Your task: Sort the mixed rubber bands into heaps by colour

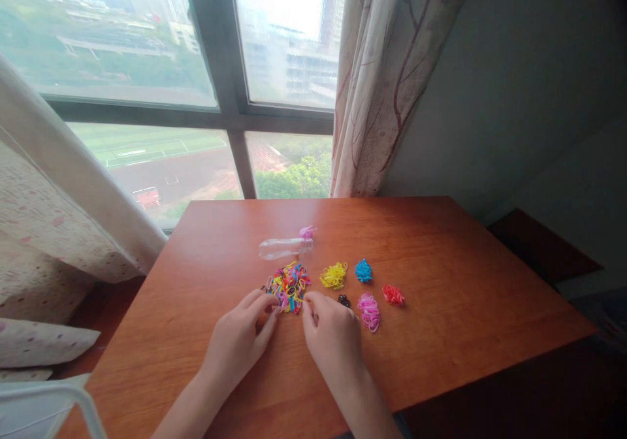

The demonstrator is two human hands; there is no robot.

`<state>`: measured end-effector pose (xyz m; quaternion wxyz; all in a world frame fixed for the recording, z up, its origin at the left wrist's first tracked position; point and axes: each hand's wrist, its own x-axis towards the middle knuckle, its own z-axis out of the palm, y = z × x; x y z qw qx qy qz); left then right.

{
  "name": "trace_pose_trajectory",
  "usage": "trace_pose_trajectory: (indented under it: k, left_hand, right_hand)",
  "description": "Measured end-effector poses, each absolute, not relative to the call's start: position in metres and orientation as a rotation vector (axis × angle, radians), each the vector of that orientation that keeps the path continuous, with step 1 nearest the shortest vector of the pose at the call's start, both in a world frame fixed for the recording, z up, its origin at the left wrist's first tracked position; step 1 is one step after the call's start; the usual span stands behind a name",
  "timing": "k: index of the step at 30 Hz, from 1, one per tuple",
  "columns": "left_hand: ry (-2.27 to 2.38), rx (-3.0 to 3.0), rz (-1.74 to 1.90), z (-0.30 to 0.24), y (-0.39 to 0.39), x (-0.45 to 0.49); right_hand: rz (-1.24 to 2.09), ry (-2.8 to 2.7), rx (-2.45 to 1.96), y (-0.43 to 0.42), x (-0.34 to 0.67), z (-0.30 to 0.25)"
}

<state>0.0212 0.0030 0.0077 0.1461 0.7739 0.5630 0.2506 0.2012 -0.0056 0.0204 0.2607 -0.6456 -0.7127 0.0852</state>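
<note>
A mixed heap of small coloured rubber bands point(289, 285) lies on the wooden table in front of me. My left hand point(242, 334) is at its left edge, thumb and fingers pinched together; what they hold, if anything, is too small to make out. At the right edge, my right hand point(336, 331) pinches what looks like a yellow rubber band at its fingertips. Sorted by colour, a yellow pile point(334, 275), a blue pile point(363, 270), a red pile point(394, 295) and a pink pile point(369, 312) lie to the right. A black pile point(344, 301) is partly hidden behind my right hand.
Behind the heap, a clear plastic bottle point(281, 249) lies on its side, with a pink piece point(307, 231) by its right end. The wooden table point(465, 282) stands against a window with curtains point(372, 86). A white rail point(73, 393) is at the lower left.
</note>
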Motion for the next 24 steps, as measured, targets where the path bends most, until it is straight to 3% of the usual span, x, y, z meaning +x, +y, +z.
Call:
trace_pose_trajectory:
  k: [11, 24]
  left_hand:
    - [1.516, 2.300, 0.803, -0.001, 0.002, 0.021]
    - [1.504, 2.382, 0.767, 0.000, 0.000, 0.021]
  right_hand:
    - [0.379, -1.841, -1.564, -0.009, 0.211, 0.024]
    - [0.101, -1.950, -2.038, 0.043, 0.264, 0.027]
